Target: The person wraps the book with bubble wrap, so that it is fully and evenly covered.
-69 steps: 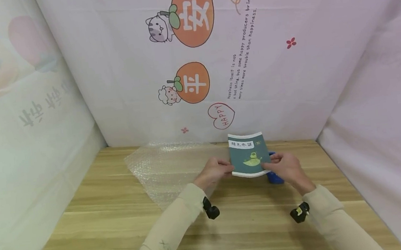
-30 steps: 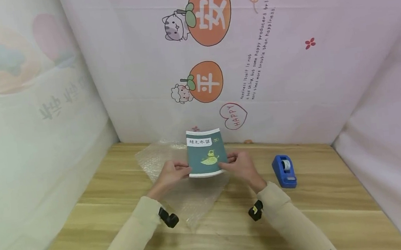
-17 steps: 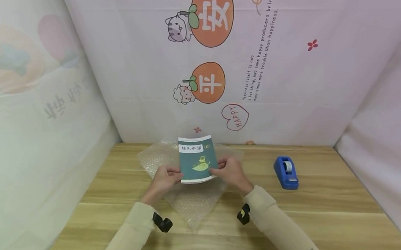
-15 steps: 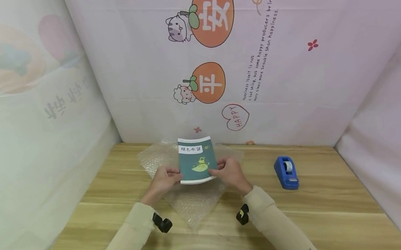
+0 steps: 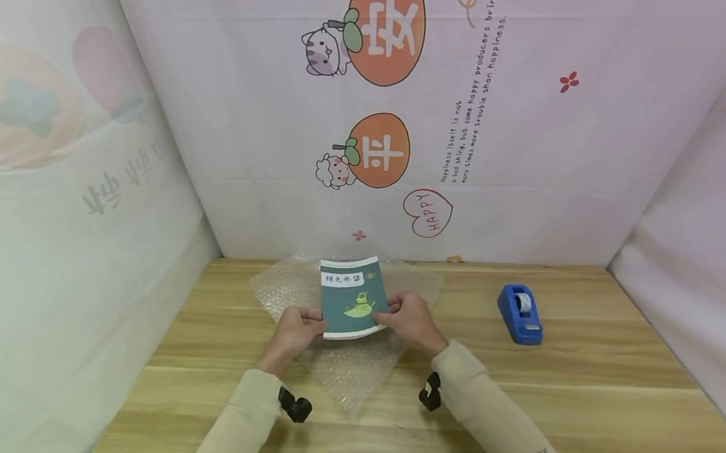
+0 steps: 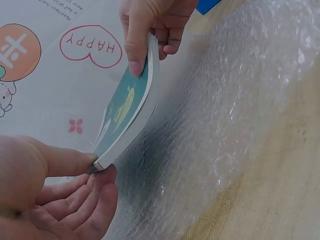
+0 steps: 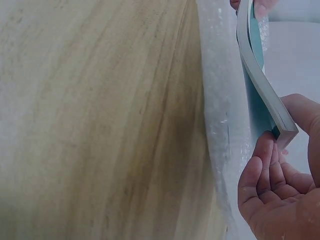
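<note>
A thin green paperback book (image 5: 351, 301) with a white title label and a yellow leaf drawing is held between both hands, bent slightly along its width. My left hand (image 5: 296, 331) pinches its left edge, thumb on the cover and fingers beneath. At the right edge, my right hand (image 5: 410, 319) grips it the same way. Beneath the book a sheet of clear bubble wrap (image 5: 345, 376) lies on the table, one corner pointing toward me. In the left wrist view a gap shows between the book (image 6: 127, 122) and the bubble wrap (image 6: 215, 110).
A blue tape dispenser (image 5: 520, 315) with a roll of tape stands to the right on the wooden table (image 5: 591, 372). Printed white cloth (image 5: 492, 132) hangs behind the table's back edge, and plain cloth walls rise at both sides.
Both hands have carried the book leftward from near the tape dispenser to above the bubble wrap. Over the last half second it has come slightly lower and nearer to me.
</note>
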### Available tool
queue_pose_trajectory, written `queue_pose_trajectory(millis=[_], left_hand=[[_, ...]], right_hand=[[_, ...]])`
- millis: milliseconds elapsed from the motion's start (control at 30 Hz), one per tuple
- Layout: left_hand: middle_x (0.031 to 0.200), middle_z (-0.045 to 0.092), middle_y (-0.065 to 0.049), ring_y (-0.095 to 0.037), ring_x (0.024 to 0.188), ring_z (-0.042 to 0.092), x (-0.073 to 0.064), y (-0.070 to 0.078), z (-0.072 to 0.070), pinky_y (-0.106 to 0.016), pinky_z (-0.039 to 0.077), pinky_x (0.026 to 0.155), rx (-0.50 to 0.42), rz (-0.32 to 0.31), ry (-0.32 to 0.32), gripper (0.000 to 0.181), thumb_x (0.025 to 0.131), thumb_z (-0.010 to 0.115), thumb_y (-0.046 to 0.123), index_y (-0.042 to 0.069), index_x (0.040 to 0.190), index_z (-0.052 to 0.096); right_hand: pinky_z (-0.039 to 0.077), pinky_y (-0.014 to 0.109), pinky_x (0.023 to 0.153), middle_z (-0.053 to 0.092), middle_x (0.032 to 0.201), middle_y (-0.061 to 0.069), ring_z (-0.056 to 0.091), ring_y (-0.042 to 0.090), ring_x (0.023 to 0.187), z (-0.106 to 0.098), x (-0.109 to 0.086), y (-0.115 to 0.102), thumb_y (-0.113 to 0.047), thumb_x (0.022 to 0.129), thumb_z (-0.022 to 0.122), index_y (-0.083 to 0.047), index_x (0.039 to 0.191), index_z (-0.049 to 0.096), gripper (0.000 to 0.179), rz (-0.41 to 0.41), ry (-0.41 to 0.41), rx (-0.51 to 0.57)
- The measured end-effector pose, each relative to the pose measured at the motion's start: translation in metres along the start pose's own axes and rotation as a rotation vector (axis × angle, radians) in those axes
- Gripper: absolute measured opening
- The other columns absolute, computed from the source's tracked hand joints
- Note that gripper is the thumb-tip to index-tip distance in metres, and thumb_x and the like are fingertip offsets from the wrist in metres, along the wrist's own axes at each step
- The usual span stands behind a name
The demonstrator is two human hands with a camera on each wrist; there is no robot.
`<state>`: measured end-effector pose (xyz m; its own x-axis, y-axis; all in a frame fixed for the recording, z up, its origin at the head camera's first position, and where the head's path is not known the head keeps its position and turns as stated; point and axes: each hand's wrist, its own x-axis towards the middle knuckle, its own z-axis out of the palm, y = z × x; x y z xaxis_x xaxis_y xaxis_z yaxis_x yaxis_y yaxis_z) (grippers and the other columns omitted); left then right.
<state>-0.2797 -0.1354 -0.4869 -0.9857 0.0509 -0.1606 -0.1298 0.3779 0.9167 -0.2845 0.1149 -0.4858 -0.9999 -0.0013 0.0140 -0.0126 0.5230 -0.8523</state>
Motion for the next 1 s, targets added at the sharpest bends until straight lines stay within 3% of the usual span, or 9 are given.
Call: queue_pose_trajectory(millis=[233,733,1000], left_hand=[[0.103,0.078,-0.022,-0.018,0.086,0.074,0.007,-0.008,0.001,-0.029,0.062,0.075,0.031,0.009,0.0,0.023,0.098,0.07,0.005,-0.011,0.115,0.071],[0.1,0.077,-0.02,-0.018,0.083,0.071,0.007,-0.012,0.004,-0.024,0.058,0.069,0.093,-0.004,0.02,0.021,0.097,0.068,0.002,-0.011,0.113,0.071],[0.091,0.08,-0.017,-0.015,0.074,0.07,0.008,-0.007,0.004,-0.023,0.057,0.063,0.227,0.055,0.078,0.016,0.093,0.072,0.001,-0.009,0.105,0.078]], right_hand=[[0.058,0.027,0.072,0.074,0.098,0.013,0.069,0.02,0.087,0.005,0.002,0.005,-0.019,0.086,0.088,0.003,0.106,0.072,0.033,0.028,0.003,-0.009],[0.057,0.025,0.067,0.078,0.097,0.016,0.072,0.02,0.083,0.013,0.002,0.011,-0.022,0.085,0.088,0.005,0.101,0.071,0.036,0.039,-0.023,-0.099],[0.048,0.022,0.058,0.076,0.086,0.011,0.063,0.016,0.071,0.014,0.007,0.01,-0.027,0.085,0.088,0.002,0.091,0.075,0.032,0.055,-0.043,-0.175]])
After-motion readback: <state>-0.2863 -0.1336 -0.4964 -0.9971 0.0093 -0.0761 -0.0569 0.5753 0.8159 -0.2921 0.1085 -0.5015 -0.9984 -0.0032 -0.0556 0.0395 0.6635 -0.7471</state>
